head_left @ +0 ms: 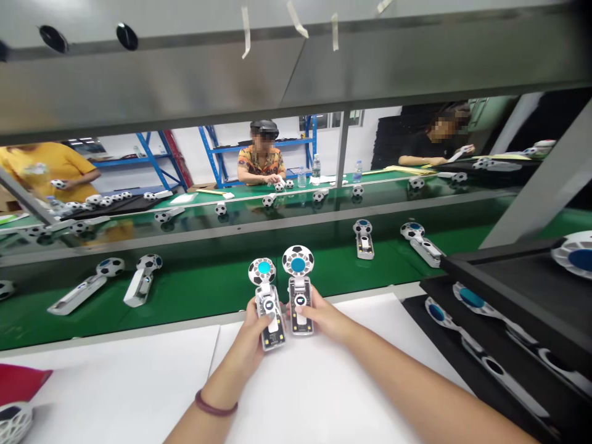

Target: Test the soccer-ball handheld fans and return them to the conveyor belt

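Observation:
Two handheld devices with soccer-ball-patterned round heads and blue centres stand side by side over the white work surface. My left hand is wrapped round the left device, its thumb on the front near a white strip. The right device is in my right hand, with that thumb also on its front. Both devices are upright, the left one slightly tilted, and their heads are close together. Circuit boards show through the clear fronts of their handles.
Similar devices lie on the green conveyor beyond my hands. Black trays with more devices stand at the right. A red item is at the left edge. Across the line, several people handle parts. A metal panel hangs overhead.

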